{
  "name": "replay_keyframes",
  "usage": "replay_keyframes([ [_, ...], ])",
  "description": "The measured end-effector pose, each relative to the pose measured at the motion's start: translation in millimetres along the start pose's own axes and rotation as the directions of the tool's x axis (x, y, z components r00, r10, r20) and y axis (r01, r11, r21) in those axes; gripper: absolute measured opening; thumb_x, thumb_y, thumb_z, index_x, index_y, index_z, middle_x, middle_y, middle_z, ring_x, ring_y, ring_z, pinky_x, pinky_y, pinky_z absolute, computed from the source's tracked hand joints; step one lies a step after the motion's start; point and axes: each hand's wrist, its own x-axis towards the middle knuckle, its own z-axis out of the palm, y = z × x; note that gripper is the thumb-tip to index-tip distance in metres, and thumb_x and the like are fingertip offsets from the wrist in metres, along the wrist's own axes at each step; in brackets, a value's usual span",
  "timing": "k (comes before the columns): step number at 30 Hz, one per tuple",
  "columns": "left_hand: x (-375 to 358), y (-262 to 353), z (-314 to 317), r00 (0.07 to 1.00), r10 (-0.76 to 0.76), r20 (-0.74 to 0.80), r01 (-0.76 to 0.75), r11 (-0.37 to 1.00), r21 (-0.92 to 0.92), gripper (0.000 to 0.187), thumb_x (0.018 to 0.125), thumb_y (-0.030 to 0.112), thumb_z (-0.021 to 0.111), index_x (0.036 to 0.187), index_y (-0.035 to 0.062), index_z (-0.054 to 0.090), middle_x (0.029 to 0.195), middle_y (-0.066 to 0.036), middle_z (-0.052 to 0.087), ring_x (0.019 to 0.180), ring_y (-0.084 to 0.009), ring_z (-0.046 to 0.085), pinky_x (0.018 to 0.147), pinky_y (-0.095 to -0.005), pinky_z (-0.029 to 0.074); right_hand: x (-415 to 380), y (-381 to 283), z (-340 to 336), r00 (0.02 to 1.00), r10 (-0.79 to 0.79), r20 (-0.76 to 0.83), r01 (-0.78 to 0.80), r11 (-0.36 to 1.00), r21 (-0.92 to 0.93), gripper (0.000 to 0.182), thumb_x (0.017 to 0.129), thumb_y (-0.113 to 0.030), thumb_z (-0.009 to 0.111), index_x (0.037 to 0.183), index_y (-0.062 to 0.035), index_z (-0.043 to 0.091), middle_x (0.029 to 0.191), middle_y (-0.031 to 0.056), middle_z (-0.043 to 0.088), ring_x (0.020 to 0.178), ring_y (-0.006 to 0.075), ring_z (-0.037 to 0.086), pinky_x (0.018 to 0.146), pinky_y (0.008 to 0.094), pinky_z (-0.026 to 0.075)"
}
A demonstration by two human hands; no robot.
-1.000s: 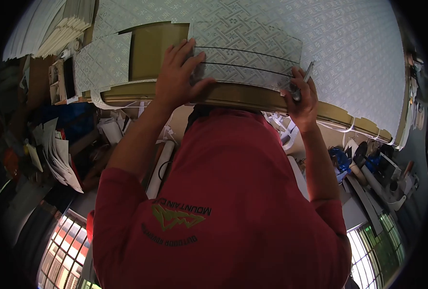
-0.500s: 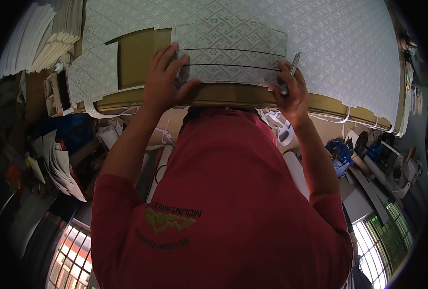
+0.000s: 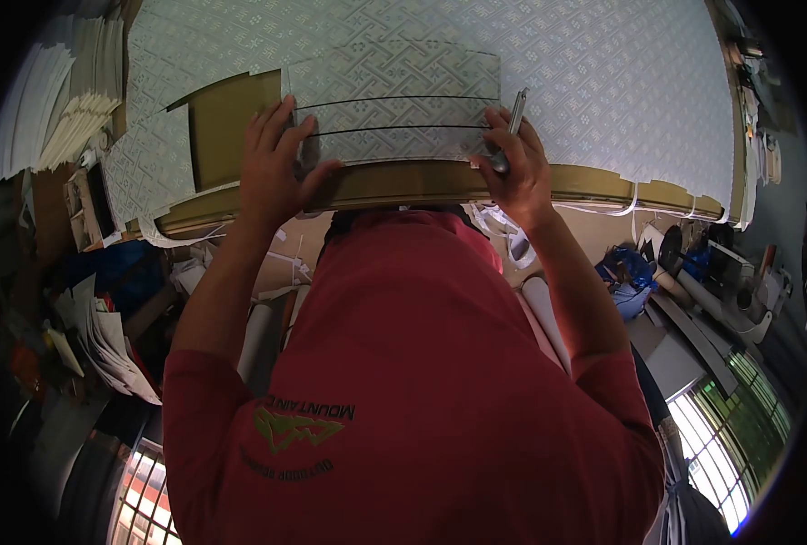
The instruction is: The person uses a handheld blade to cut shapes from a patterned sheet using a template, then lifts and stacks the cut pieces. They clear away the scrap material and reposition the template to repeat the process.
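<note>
A clear rectangular plate [image 3: 394,113] with two black lines across it lies on a pale sheet [image 3: 603,100] with an embossed lattice pattern. My left hand [image 3: 274,168] rests on the plate's left end, thumb and fingers spread. At the opposite end, my right hand [image 3: 523,173] has its fingertips against the plate's right edge. A slim silver utility knife [image 3: 518,113] is held in that hand, pointing up and away. Left of the plate, a cut-out in the sheet shows the olive-brown board [image 3: 235,127] beneath.
Stacks of paper strips [image 3: 49,100] stand at the far left. The table's brown front edge [image 3: 403,186] runs close to my body, with white straps [image 3: 635,204] hanging over it. Below on the right are blue plastic [image 3: 631,272] and assorted clutter; loose sheets [image 3: 113,341] sit low left.
The whole view has shifted, so the table and both hands appear farther left. My hands stay at the two ends of the plate, and the knife remains in the right one.
</note>
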Motion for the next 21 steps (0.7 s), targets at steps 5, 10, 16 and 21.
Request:
replay_keyframes([
  [5, 0.5, 0.3, 0.3, 1.0, 0.0, -0.018, 0.0, 1.0, -0.009, 0.063, 0.079, 0.045, 0.085, 0.125, 0.0059, 0.066, 0.148, -0.021, 0.053, 0.135, -0.0427, 0.049, 0.115, -0.0571, 0.035, 0.2, -0.6, -0.8, 1.0, 0.007, 0.006, -0.007, 1.0, -0.004, 0.04, 0.079, -0.01, 0.084, 0.11, -0.0053, 0.06, 0.135, 0.0171, 0.067, 0.126, 0.0408, 0.06, 0.109, 0.0512, 0.047],
  [10, -0.1, -0.9, 1.1, 1.0, -0.003, -0.027, 0.003, 1.0, -0.015, 0.061, 0.079, 0.045, 0.086, 0.122, 0.0057, 0.068, 0.147, -0.021, 0.054, 0.134, -0.0419, 0.05, 0.114, -0.0573, 0.036, 0.3, -0.4, -0.3, 1.0, -0.011, 0.023, 0.012, 0.999, -0.031, 0.041, 0.08, -0.009, 0.084, 0.11, -0.0036, 0.058, 0.135, 0.0193, 0.067, 0.125, 0.0431, 0.061, 0.102, 0.0477, 0.051],
  [16, -2.1, -4.1, 2.5, 0.999, 0.003, -0.035, -0.004, 1.0, -0.023, 0.059, 0.079, 0.046, 0.085, 0.12, 0.0065, 0.069, 0.145, -0.02, 0.055, 0.134, -0.0411, 0.051, 0.113, -0.0581, 0.037, 1.3, -0.1, -0.4, 1.0, -0.012, 0.026, 0.013, 0.999, -0.046, 0.041, 0.081, -0.009, 0.084, 0.112, -0.0039, 0.057, 0.135, 0.0199, 0.066, 0.126, 0.0435, 0.061, 0.102, 0.0478, 0.051],
  [21, -1.8, -3.7, 1.7, 1.0, -0.007, -0.028, 0.007, 1.0, -0.025, 0.058, 0.08, 0.046, 0.085, 0.12, 0.007, 0.069, 0.145, -0.02, 0.055, 0.135, -0.041, 0.05, 0.114, -0.0582, 0.037, 0.7, -0.6, -0.7, 0.999, -0.002, 0.032, 0.004, 0.998, -0.059, 0.042, 0.081, -0.01, 0.084, 0.112, -0.0042, 0.057, 0.135, 0.0196, 0.067, 0.126, 0.0432, 0.061, 0.103, 0.0478, 0.051],
])
